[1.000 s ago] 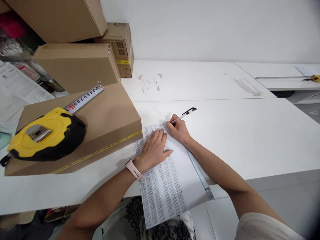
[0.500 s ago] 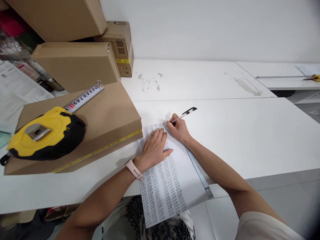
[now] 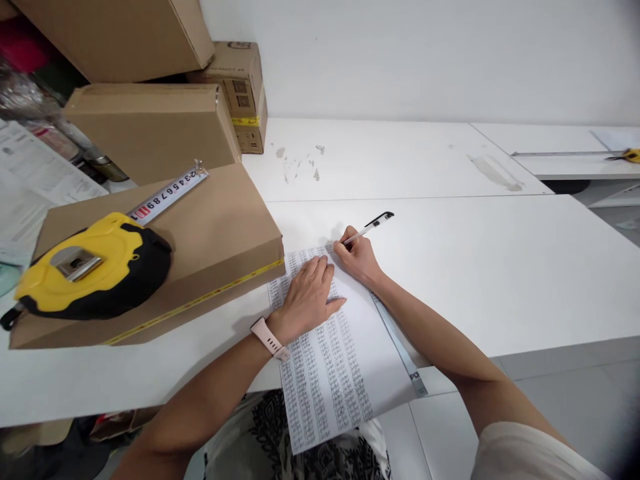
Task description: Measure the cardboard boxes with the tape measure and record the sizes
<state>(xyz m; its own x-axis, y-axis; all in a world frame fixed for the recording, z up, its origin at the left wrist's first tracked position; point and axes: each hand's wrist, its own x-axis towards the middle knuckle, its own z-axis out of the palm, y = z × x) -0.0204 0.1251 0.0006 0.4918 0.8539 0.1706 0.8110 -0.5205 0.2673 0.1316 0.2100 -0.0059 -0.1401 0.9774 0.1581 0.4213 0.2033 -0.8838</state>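
My left hand lies flat on a sheet of paper, fingers stretched out and thumb apart. Several columns of small handwriting fill the sheet's left and middle, while its right part is blank. In my right hand is a white pen with a black clip, held near its tip at the top of the sheet. The tip itself is hidden by my fingers. Under the paper's right edge shows a light-blue folder or pad. The sheet's lower end hangs past the table edge over my lap.
A yellow and black tape measure, its blade partly out, rests on a cardboard box left of the paper. More boxes stand behind. Printed papers lie far left. Another tape measure sits far right on the white table.
The pen's upper end has tilted very slightly in my right hand. My left hand, the paper and the boxes look the same.
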